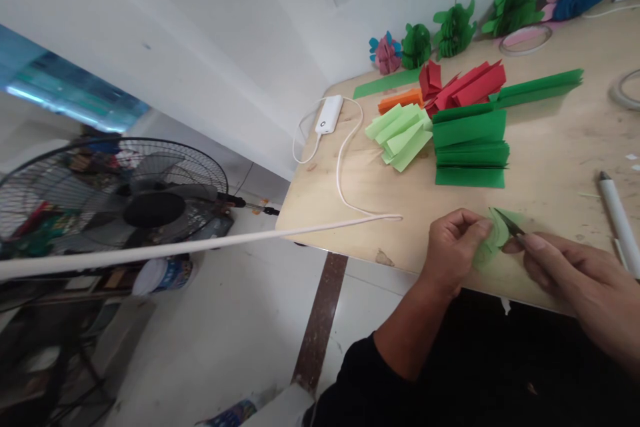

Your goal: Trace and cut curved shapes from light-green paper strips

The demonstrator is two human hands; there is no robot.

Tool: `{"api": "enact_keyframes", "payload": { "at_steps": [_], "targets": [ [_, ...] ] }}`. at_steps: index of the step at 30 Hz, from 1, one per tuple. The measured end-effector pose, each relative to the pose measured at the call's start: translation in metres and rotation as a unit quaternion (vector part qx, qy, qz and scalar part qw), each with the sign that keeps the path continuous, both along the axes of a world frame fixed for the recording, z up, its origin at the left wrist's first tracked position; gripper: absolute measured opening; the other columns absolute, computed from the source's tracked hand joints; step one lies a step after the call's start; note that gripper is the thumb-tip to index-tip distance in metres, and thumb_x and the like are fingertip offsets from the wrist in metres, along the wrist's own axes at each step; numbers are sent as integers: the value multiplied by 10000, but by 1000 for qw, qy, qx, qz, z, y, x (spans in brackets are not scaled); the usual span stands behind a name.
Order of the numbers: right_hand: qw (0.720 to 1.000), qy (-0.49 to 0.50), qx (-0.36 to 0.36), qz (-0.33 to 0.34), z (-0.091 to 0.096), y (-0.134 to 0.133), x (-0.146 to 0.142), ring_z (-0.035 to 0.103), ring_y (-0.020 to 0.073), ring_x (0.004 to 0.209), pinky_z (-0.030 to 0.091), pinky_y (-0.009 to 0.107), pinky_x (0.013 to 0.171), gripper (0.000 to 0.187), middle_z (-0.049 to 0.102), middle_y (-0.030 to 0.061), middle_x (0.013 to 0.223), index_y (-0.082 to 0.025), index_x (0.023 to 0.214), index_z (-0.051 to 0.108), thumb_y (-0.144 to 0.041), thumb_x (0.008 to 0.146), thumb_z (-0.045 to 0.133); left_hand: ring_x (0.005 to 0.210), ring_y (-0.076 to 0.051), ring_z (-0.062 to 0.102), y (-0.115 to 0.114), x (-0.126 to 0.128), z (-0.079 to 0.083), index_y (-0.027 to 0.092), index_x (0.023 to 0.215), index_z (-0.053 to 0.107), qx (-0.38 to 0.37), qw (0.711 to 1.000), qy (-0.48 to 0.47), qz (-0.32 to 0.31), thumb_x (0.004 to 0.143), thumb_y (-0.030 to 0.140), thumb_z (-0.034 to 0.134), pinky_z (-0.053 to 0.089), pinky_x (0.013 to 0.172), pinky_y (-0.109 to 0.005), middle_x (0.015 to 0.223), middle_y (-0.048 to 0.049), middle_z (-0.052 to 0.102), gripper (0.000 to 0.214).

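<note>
Wht cable (150,252) | R hand (565,261): blade (509,223), axis diag, tip fwd-L

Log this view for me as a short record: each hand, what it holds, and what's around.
Left hand: pinching a pale green piece
Right hand: gripping a dark pointed blade; handle hidden
Blade tip: by the piece; contact unclear
Folded papers on table: dark green, light green, red, orange
Along wall: paper figures
Table's left side: white power bank, cable
Off table: fan
</note>
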State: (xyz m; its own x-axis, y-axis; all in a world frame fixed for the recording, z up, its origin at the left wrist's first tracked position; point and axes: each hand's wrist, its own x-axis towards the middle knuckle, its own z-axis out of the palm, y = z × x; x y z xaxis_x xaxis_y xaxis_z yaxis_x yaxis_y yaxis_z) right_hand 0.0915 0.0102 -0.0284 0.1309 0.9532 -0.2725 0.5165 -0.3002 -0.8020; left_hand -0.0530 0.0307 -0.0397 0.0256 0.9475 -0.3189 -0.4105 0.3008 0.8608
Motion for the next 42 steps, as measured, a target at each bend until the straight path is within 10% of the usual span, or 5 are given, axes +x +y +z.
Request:
{"api": "enact_keyframes", "payload": {
  "at_steps": [21, 42],
  "targets": [
    [998, -4, -64, -14, 1, 2, -3, 394, 146, 387, 301, 305, 383, 723, 446, -11, 441, -216, 739, 730, -854, 579, 429, 581, -81, 445, 0, -1, -1, 161, 607, 579, 1, 1000, -4, -9, 644, 412, 728, 365, 618, -244, 606, 18, 543, 294],
    [999, -34, -9, 22, 1, 8, -1, 683, 299, 721, 532, 405, 637, 569, 742, 24, 720, -269, 690, 749, -755, 613, 463, 560, -65, 437, 0, -3, -1, 148, 611, 571, -4, 1000, -18, -9, 651, 346, 694, 355, 587, -221, 590, 26, 529, 236]
  ]
}}
